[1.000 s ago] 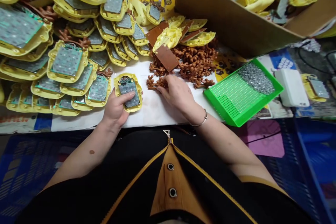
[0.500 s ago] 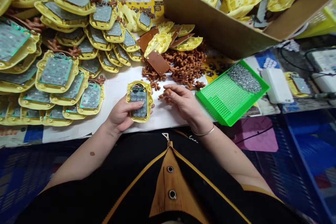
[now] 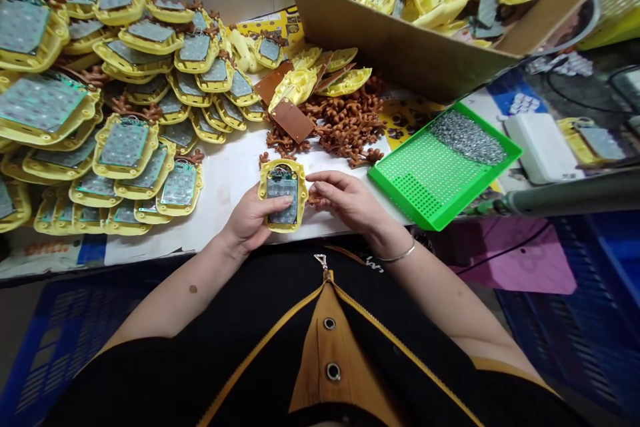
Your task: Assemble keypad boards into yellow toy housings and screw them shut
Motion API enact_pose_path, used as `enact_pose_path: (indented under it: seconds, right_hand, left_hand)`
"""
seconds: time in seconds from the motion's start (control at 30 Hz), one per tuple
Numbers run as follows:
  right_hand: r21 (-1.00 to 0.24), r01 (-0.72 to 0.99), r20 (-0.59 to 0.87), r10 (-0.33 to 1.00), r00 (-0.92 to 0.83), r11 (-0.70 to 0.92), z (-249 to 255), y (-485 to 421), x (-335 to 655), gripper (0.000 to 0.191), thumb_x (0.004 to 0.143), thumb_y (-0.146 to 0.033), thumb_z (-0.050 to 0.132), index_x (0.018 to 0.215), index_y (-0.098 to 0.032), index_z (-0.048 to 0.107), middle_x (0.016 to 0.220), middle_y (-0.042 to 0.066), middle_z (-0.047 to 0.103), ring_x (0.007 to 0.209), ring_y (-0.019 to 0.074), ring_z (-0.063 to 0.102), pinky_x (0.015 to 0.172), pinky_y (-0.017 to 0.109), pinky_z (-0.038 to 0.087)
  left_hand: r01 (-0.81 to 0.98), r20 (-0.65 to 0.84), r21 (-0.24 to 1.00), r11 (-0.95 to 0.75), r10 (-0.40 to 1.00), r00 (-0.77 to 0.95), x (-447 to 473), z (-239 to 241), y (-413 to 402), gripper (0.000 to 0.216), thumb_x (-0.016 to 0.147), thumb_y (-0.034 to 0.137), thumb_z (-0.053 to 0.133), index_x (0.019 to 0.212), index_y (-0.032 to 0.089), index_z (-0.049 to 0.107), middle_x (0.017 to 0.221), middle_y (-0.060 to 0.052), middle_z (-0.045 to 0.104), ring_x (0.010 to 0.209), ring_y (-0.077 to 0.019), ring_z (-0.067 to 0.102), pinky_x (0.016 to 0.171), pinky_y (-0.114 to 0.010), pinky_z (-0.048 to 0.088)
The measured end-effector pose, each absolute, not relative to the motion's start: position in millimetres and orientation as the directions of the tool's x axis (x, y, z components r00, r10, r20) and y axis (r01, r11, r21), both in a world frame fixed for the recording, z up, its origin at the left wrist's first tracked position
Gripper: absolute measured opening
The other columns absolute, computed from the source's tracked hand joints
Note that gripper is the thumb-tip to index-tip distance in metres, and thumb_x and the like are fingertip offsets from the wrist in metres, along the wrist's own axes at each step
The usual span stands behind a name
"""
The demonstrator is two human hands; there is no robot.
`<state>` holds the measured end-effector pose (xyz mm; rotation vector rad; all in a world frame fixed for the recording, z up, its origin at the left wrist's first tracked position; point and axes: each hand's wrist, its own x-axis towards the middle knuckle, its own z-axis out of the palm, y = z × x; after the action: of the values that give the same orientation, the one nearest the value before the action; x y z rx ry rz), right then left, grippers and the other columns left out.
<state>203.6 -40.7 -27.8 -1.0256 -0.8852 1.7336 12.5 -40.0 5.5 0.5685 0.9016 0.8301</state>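
Observation:
My left hand [image 3: 253,217] grips a yellow plastic shell with a grey-green circuit board [image 3: 283,195] in it, thumb pressed on the board. My right hand [image 3: 347,199] sits just right of the shell, fingers pinched on a small brown antler-shaped piece [image 3: 314,198] at the shell's right edge. A pile of the same brown antler pieces [image 3: 345,121] lies on the white table behind my hands, with a loose brown board [image 3: 293,120] on top.
Stacks of yellow shells with boards [image 3: 125,107] fill the left of the table. A cardboard box [image 3: 400,47] of yellow parts stands at the back right. A green perforated tray [image 3: 430,180] with small metal screws lies to the right, beside a white box [image 3: 543,147].
My left hand has lifted the shell from the table and drawn it nearer. My right hand took a brown antler piece from the pile and brought it to the shell's right side.

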Motion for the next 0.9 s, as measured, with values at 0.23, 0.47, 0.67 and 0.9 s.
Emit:
enact_pose_path:
  seconds: [0.23,0.47,0.67,0.9]
  right_hand:
    - [-0.913,-0.401,-0.158,0.970,0.186,-0.072,-35,-39,213,0.045,0.059,-0.055,0.088,0.083,-0.022,0.070,0.066,-0.005,0.063,0.058,0.0082,0.053,0.056,0.024,0.047]
    - [-0.988,-0.153,0.034,0.999,-0.016,0.031,-23,-39,211,0.039,0.078,-0.058,0.073,0.088,-0.021,0.069,0.071,-0.003,0.063,0.063,0.0089,0.053,0.062,0.026,0.047]
    - [-0.981,0.090,0.168,0.984,-0.056,0.172,-23,-39,213,0.024,0.090,-0.043,0.064,0.089,-0.020,0.069,0.078,0.001,0.066,0.072,0.0121,0.060,0.071,0.030,0.051]
    - [-0.681,0.450,0.550,0.809,-0.206,0.578,-32,-38,219,0.019,0.097,-0.024,0.050,0.099,-0.022,0.069,0.087,0.006,0.069,0.081,0.0174,0.062,0.073,0.033,0.051]
  left_hand:
    - [-0.273,-0.518,0.733,0.623,0.771,0.370,19,6,-47,0.045,0.055,0.015,0.086,0.096,0.014,0.068,0.085,-0.005,0.075,0.074,-0.0187,0.070,0.074,-0.032,0.056]
    - [-0.182,-0.547,0.722,0.667,0.712,0.440,23,0,-49,0.043,0.059,0.013,0.085,0.099,0.014,0.068,0.086,-0.006,0.075,0.074,-0.0179,0.069,0.076,-0.032,0.054]
    - [-0.179,-0.552,0.713,0.679,0.699,0.455,24,-1,-47,0.042,0.059,0.012,0.084,0.098,0.014,0.068,0.082,-0.005,0.075,0.072,-0.0177,0.068,0.074,-0.031,0.053]
    - [-0.187,-0.568,0.654,0.733,0.640,0.518,24,-2,-43,0.036,0.059,0.011,0.084,0.092,0.013,0.070,0.080,-0.006,0.074,0.071,-0.0184,0.068,0.072,-0.031,0.053]
